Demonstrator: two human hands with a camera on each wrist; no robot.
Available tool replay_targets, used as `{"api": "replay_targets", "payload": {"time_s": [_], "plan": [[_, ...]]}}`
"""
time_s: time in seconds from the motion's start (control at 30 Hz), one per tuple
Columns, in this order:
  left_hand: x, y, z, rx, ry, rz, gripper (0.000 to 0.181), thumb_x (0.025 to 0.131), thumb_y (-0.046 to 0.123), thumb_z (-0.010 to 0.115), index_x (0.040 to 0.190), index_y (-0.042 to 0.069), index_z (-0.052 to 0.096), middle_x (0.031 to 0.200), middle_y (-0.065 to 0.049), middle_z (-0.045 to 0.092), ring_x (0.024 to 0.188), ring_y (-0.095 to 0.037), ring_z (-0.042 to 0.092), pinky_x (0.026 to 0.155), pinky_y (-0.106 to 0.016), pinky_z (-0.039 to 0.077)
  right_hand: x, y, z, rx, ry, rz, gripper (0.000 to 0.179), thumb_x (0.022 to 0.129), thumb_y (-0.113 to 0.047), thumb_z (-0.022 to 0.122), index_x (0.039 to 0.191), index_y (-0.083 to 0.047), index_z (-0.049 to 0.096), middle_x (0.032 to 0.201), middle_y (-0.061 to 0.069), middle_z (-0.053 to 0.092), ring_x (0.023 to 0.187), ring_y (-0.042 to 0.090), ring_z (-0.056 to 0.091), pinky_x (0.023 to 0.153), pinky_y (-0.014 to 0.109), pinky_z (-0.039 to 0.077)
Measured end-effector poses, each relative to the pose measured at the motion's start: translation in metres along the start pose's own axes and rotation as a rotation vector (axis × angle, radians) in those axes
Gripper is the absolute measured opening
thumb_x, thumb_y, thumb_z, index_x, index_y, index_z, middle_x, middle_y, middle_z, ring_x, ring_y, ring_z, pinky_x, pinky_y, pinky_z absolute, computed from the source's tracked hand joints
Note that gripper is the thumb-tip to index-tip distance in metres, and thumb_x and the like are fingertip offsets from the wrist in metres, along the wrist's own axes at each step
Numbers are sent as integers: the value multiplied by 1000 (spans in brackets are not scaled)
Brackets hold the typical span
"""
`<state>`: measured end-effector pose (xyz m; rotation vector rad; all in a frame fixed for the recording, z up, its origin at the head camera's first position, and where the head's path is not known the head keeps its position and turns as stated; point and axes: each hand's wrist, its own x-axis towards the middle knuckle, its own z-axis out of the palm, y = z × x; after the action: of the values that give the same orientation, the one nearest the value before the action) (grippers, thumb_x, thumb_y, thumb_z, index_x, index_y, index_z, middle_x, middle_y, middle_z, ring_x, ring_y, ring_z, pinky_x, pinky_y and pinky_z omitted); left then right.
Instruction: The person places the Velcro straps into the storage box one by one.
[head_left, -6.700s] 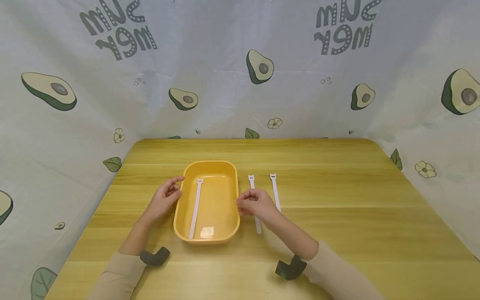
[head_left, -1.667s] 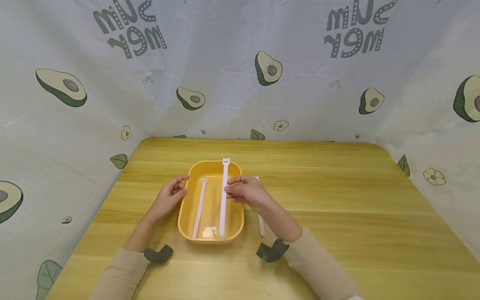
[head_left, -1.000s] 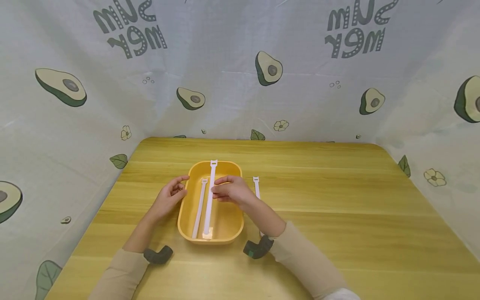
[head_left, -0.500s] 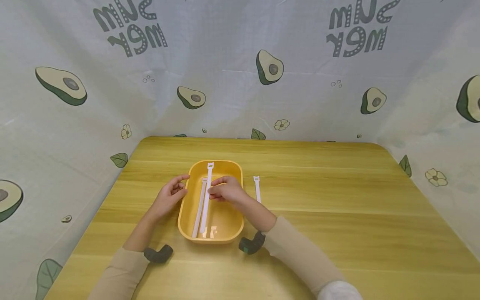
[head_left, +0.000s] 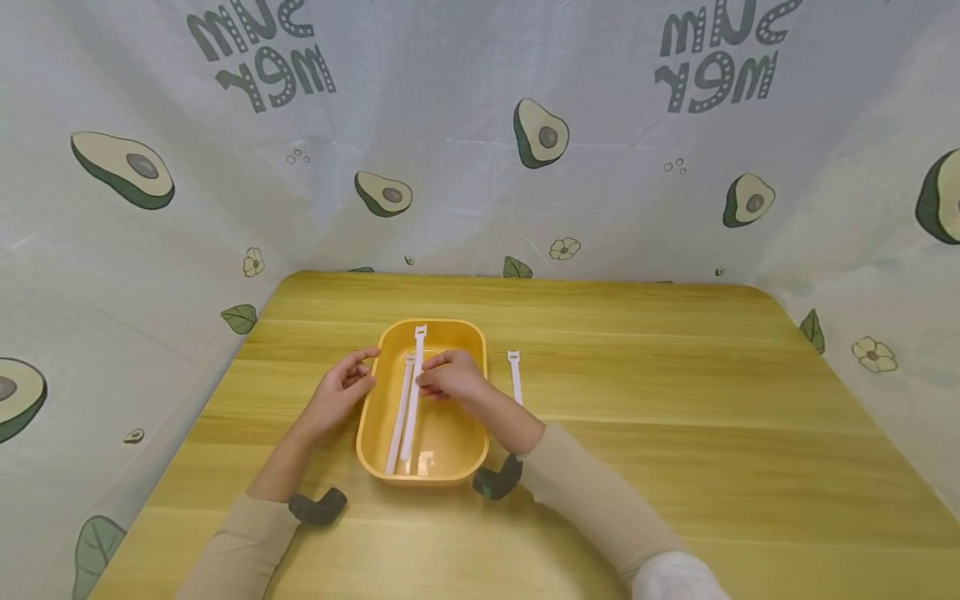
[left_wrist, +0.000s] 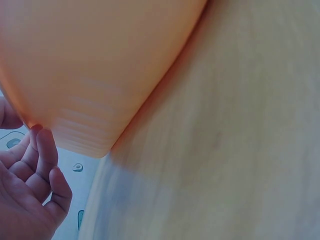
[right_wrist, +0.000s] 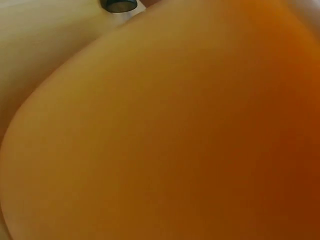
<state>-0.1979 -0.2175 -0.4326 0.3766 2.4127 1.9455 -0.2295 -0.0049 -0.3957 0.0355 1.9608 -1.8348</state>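
A yellow tray [head_left: 453,446] stands on the table in the head view. My left hand [head_left: 341,390] is at its left side, fingertips at the rim; in the left wrist view bent fingers [left_wrist: 47,150] touch the outer wall. Over the tray, my right hand [head_left: 453,379] pinches a white cable tie [head_left: 410,421] near its middle. This tie has its slotted head toward the far rim and tail toward me. Just left of it, another white cable tie [head_left: 396,425] lies in the tray. The tray wall [right_wrist: 150,130] fills most of the right wrist view, where my right hand is hidden.
A third white cable tie [head_left: 515,375] lies on the wooden table [head_left: 675,400] right of the tray, partly hidden behind my right forearm. Dark wrist mounts [head_left: 318,507] hang below both wrists. A white cloth [head_left: 465,225] with avocado prints stands behind the table.
Earlier, two ties lay right of the tray. My right hand has since carried one over the tray, shifting left beside the tie inside; lately it barely moves. My left hand stays at the rim.
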Motion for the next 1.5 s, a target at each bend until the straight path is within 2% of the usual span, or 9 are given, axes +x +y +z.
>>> {"api": "replay_targets", "payload": {"time_s": [0.4, 0.77, 1.07, 1.5], "plan": [[3, 1, 2, 2, -2, -2, 43, 95, -3, 52, 137, -11, 43, 93, -10, 50, 78, -10, 49, 68, -19, 43, 4, 8, 4, -103, 53, 39, 14, 81, 11, 67, 86, 2, 58, 64, 8, 61, 49, 11, 58, 45, 18, 47], [3, 2, 2, 2, -4, 2, 43, 96, -3, 52, 137, -12, 43, 93, -11, 50, 79, -10, 49, 69, -19, 43, 7, 10, 7, -245, 122, 73, 7, 79, 11, 68, 79, 5, 64, 55, 7, 59, 44, 11, 55, 42, 18, 45], [0, 0, 1, 0, -1, 7, 43, 95, -4, 52, 136, -13, 42, 92, -10, 51, 77, -10, 49, 69, -20, 43, 9, 13, 11, -416, 146, 83, 20, 75, 11, 67, 62, -1, 59, 52, 9, 60, 41, 12, 55, 40, 19, 44], [0, -1, 0, -1, 1, 15, 42, 95, -4, 51, 136, -12, 42, 92, -11, 51, 76, -9, 49, 68, -20, 43, 7, 12, 13, -461, 162, 69, 21, 76, 10, 67, 61, -2, 58, 53, 10, 61, 42, 13, 56, 40, 20, 44]]}}
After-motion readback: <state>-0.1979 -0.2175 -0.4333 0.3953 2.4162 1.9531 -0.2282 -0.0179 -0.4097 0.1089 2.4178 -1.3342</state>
